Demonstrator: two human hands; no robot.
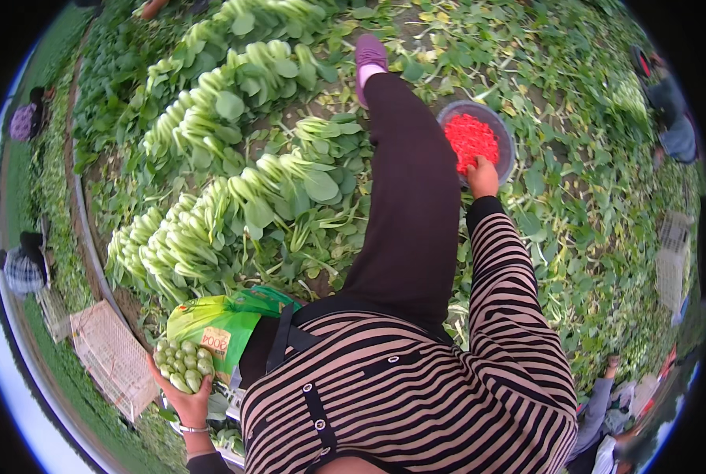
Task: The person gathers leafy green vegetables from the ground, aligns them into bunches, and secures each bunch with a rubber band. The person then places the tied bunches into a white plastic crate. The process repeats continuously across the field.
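Note:
My left hand (186,396) holds a bunch of green-stemmed bok choy (185,364), its pale stem ends facing up, beside a green and yellow plastic bag (234,317) at my hip. My right hand (483,175) reaches into a round plastic tub (506,131) on the ground beyond my leg. Its fingertips touch a heap of red ties (470,140); whether they pinch any of them is hidden. Long rows of cut bok choy (190,237) lie on the ground to the left of my outstretched leg, stems and leaves overlapping.
Pale plastic crates stand at the left (113,355) and far right (671,260). Loose leaves (572,195) cover the ground on the right. Other people work at the left (24,266), upper right (676,118) and lower right (596,426). A narrow pipe or strip (86,225) runs along the left.

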